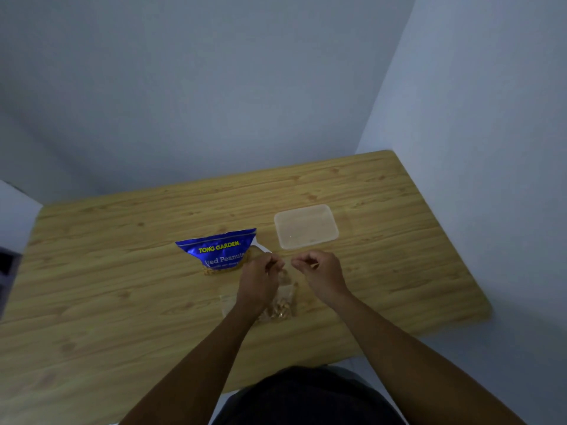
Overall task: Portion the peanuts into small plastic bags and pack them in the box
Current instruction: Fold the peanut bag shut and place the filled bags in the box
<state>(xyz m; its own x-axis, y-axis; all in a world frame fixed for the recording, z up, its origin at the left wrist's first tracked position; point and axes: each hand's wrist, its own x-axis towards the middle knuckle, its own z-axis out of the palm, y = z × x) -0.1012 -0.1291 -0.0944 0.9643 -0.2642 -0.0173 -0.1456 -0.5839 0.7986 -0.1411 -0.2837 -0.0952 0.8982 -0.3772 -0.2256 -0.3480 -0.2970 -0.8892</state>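
We pinch the small plastic bag (283, 297) top with left hand (260, 279) and right hand (319, 271) fingertips; peanuts (277, 311) inside, box (306, 226) beyond.

- A wooden table (399, 240) with a pale, yellowish grain and rounded corners fills the lower middle of the view.
- Its far edge sits against a plain grey-blue wall (199, 87).
- A second wall (491, 102), lighter in tone, meets the first at a corner on the right, just beside the table's far right corner.
- A pale floor (521, 348) shows past the table's right edge.
- At the left edge stands a dark, blurred object (7, 271); what it is cannot be told.
- The light is dim and even, with a cool cast.
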